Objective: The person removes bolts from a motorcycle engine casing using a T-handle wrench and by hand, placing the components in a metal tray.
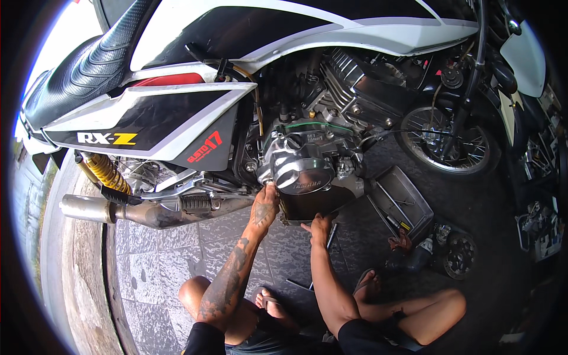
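A motorcycle's shiny metal engine cover [305, 174] faces me, with a round cap on it. My left hand [265, 207] reaches up to the cover's lower left edge. Its fingers are pinched together there, and whatever they hold is too small and hidden to name. Below the engine sits a shallow pan [285, 214], dark inside. My right hand [320, 227] is closed at the pan's near rim, thumb pointing left. A green line of gasket [316, 123] runs along the top of the engine cover.
A grey tray [419, 208] with long tools lies right of the pan. Beyond it are a round metal part [460, 255] and the front wheel [448, 142]. A thin tool [332, 235] lies on the tiled floor [177, 260]. The exhaust pipe [160, 214] extends leftward.
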The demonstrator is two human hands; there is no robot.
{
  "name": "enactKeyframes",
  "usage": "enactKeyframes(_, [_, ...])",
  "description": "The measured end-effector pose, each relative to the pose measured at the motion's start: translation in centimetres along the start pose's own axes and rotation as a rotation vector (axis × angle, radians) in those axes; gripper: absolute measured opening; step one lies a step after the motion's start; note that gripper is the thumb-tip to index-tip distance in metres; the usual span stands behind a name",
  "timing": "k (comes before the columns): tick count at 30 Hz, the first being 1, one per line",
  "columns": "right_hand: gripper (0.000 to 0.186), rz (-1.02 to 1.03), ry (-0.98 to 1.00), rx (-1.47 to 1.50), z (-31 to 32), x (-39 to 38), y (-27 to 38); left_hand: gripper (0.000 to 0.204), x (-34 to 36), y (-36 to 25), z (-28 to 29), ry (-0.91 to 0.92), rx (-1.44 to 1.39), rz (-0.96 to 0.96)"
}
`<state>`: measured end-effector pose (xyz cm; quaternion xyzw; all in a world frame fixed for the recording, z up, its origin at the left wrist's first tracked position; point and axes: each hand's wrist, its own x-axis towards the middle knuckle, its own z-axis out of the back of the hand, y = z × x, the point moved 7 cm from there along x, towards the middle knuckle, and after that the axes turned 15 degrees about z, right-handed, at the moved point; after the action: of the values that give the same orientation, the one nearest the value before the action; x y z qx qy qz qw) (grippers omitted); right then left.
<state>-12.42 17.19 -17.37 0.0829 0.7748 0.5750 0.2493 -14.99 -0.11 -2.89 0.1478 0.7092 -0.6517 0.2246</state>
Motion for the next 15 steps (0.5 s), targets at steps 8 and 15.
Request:
enactKeyframes(8, [0.04,0.019,-0.032,-0.011,0.0,-0.5,0.2,0.035,-0.8,-0.5,-0.2,0.028,-0.019,0.043])
enactKeyframes(15, [0.043,0.053,-0.068,-0.058,1.8,1.4,-3.5,0.035,-0.8,-0.4,-0.3,0.045,-0.072,0.04])
